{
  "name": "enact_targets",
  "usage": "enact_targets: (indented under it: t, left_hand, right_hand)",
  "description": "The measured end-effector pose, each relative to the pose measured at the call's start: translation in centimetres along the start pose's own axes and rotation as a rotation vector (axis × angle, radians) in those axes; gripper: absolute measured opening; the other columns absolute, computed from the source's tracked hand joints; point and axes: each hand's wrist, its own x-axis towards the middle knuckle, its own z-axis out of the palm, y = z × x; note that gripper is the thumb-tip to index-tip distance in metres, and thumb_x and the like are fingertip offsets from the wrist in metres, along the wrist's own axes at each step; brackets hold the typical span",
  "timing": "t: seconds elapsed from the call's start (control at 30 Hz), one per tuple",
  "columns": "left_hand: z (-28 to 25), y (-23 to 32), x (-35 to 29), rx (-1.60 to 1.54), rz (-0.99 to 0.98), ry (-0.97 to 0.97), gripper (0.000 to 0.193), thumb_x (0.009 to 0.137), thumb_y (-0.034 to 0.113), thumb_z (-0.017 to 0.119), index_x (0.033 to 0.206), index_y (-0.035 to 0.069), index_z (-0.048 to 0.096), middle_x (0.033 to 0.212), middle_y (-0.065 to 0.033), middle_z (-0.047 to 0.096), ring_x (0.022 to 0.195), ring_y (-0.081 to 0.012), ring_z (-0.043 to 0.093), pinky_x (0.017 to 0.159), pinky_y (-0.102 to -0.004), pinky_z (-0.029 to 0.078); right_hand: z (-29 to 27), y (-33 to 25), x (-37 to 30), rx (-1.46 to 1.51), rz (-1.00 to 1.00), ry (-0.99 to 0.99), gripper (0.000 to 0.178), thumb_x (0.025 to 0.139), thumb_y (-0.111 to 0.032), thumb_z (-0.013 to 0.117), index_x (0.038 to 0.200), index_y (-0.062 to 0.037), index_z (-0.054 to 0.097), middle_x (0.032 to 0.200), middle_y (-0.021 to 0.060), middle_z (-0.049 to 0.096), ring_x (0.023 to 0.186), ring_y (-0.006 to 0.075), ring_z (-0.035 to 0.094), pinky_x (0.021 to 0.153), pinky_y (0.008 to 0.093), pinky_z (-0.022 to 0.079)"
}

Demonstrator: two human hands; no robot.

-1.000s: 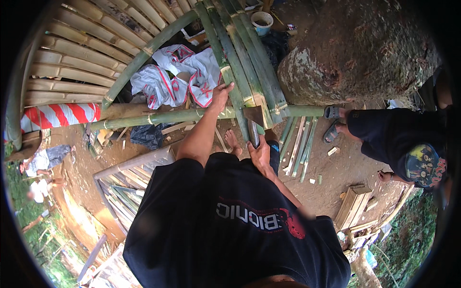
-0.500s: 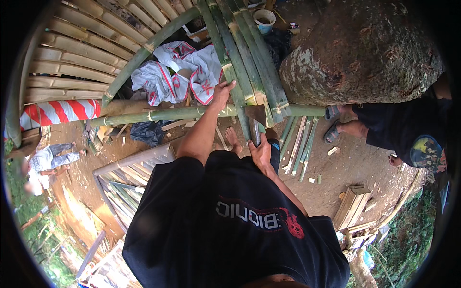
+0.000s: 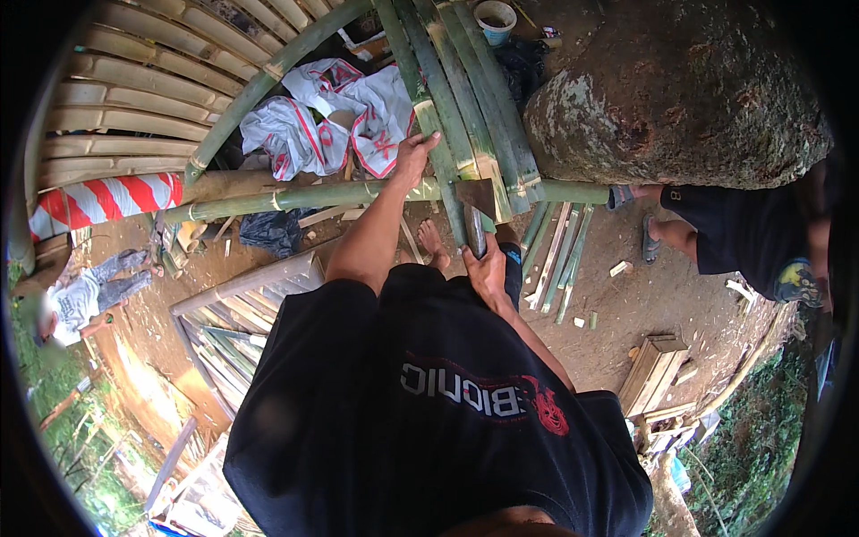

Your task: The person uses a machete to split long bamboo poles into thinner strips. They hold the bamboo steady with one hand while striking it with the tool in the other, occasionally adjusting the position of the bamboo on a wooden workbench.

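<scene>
Head view: the left hand lies at about 12 o'clock from the person's chest, fingers curled over a long green bamboo strip where it crosses the horizontal bamboo pole; its grip is closed round the strip's edge. The right hand, at 1 o'clock and nearer the body, is wrapped tight about the handle of a chopping blade, whose broad dark head rests against the lower ends of the strips. Several strips already lie side by side, running up toward 12 o'clock. I judge the work partly done: a bundle is laid and trimmed, while loose split pieces wait on the ground at 2 o'clock. At 10 o'clock a finished run of bamboo slats curves away. A white and red cloth lies beneath the poles, and another person's foot stands at 3 o'clock.
</scene>
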Motion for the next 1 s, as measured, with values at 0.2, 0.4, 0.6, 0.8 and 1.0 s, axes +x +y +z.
enact_targets:
  t: [0.2,0.4,0.6,0.8,1.0]
  left_hand:
    - [0.1,-0.2,0.2,0.053,-0.007,0.004,0.042,0.084,0.033,0.076,0.061,0.007,0.051,0.062,0.0065,0.040,0.061,-0.0085,0.033,0.057,-0.0306,0.028]
    - [0.4,0.4,-0.4,0.058,-0.004,0.010,0.037,0.083,0.033,0.077,0.068,0.004,0.060,0.065,0.0058,0.047,0.063,-0.0086,0.037,0.058,-0.0299,0.031]
    - [-0.2,-0.1,0.2,0.100,-0.010,-0.009,0.033,0.083,0.032,0.077,0.075,0.002,0.065,0.070,0.0040,0.055,0.067,-0.0092,0.043,0.062,-0.0299,0.036]
    - [-0.5,-0.5,0.7,0.120,-0.010,-0.004,0.034,0.083,0.032,0.077,0.074,0.002,0.065,0.068,0.0055,0.051,0.065,-0.0086,0.040,0.060,-0.0294,0.033]
    - [0.2,0.0,0.1,0.106,0.003,0.007,0.033,0.084,0.033,0.076,0.074,0.003,0.065,0.065,0.0066,0.046,0.063,-0.0081,0.037,0.058,-0.0291,0.031]
  right_hand:
    - [0.3,0.7,0.0,0.011,-0.005,0.025,0.035,0.081,-0.016,0.069,0.111,-0.0002,0.057,0.077,0.0194,0.062,0.066,0.0259,0.060,0.065,0.0377,0.049]
    - [0.4,0.8,0.0,0.012,-0.016,0.036,0.036,0.081,-0.017,0.069,0.110,0.0001,0.057,0.075,0.0188,0.061,0.065,0.0251,0.059,0.064,0.0370,0.048]
    - [0.4,1.2,0.1,0.006,-0.030,0.028,0.034,0.081,-0.017,0.069,0.108,0.0006,0.057,0.070,0.0156,0.058,0.061,0.0218,0.054,0.060,0.0362,0.047]
    - [0.2,0.2,0.1,0.064,-0.029,0.040,0.030,0.082,-0.017,0.068,0.104,0.0007,0.057,0.068,0.0128,0.056,0.060,0.0194,0.052,0.059,0.0357,0.046]
    - [-0.1,0.1,0.0,0.047,0.005,0.031,0.029,0.082,-0.016,0.068,0.103,0.0007,0.057,0.068,0.0132,0.056,0.061,0.0196,0.053,0.059,0.0354,0.045]
